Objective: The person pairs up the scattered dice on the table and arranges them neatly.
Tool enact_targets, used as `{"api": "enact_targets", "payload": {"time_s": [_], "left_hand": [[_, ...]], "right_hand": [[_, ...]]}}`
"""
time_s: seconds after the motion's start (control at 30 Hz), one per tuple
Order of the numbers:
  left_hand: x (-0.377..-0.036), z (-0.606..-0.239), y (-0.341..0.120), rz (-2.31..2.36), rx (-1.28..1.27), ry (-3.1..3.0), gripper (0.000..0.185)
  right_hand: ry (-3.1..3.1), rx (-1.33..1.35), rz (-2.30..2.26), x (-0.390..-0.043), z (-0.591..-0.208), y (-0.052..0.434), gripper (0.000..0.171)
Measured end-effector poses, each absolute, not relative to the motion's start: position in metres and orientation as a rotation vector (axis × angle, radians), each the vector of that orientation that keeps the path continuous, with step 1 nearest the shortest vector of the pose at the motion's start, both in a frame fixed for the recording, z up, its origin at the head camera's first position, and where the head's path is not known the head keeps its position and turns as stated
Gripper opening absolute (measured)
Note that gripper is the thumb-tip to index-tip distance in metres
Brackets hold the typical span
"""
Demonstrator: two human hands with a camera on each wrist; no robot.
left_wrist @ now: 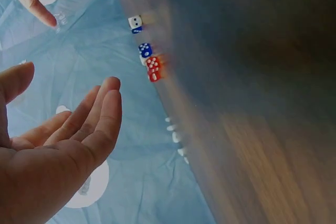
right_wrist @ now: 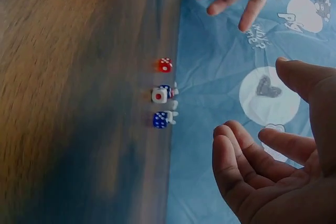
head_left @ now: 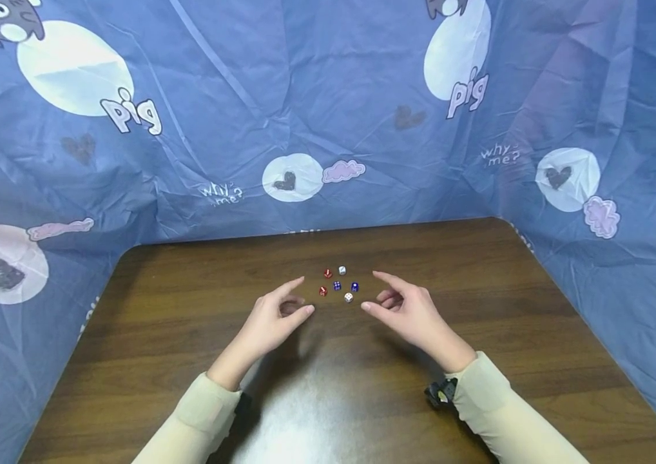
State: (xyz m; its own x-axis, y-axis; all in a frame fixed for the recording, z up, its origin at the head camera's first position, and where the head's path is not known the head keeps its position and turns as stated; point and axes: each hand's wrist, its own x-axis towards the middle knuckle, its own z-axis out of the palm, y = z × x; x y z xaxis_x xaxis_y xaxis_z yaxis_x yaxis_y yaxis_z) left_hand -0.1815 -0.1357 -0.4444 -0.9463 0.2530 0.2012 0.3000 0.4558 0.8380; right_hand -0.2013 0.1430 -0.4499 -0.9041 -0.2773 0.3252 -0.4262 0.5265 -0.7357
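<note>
Stretching beneath both hands is a dark wood-grain tabletop (head_left: 189, 309), walled on three sides by a wrinkled blue cloth backdrop (head_left: 363, 96) printed with cartoon pigs, hearts and clouds. Two forearms in pale beige sleeves reach in from the near edge.

The left hand (head_left: 272, 319) hovers above the tabletop, holding nothing, its fingers loosely spread and lightly bent, forefinger and thumb aimed inward. The right hand (head_left: 406, 309) mirrors it, also holding nothing, with forefinger stretched and the other fingers gently curled. The wrist views show both palms relaxed and hollow.

Between the two sets of fingertips, and slightly beyond them, lies a small cluster of six dice (head_left: 339, 283). No hand touches any die. The cluster has no clear long axis; it forms a loose patch.

Nearest the left hand's forefinger is a red die (head_left: 323, 291), with a second red die (head_left: 328, 273) just beyond it. Nearest the right hand's forefinger is a blue die (head_left: 354, 287), and a white die (head_left: 348, 297) lies just inward of the right thumb tip. At the centre sits another blue die (head_left: 336, 285), and farthest from both hands is a pale die (head_left: 342, 270).

Each hand flanks the cluster at about the same short gap, so neither is clearly nearer; the red dice lie to the left hand's side, the blue and white to the right's.
</note>
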Motion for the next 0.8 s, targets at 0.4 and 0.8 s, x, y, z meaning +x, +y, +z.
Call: {"api": "enact_targets", "payload": {"time_s": [0.4,0.8], "left_hand": [[-0.204,-0.451,-0.128,-1.551,-0.384,-2.736,0.052],[-0.228,-0.462,-0.12,-1.642,-0.238,-2.811,0.051]], "right_hand": [[-2.64,0.575,1.353,-0.215,-0.456,0.128,0.056],[-2.631,0.626,1.392,-0.222,-0.463,0.12,0.051]]}}
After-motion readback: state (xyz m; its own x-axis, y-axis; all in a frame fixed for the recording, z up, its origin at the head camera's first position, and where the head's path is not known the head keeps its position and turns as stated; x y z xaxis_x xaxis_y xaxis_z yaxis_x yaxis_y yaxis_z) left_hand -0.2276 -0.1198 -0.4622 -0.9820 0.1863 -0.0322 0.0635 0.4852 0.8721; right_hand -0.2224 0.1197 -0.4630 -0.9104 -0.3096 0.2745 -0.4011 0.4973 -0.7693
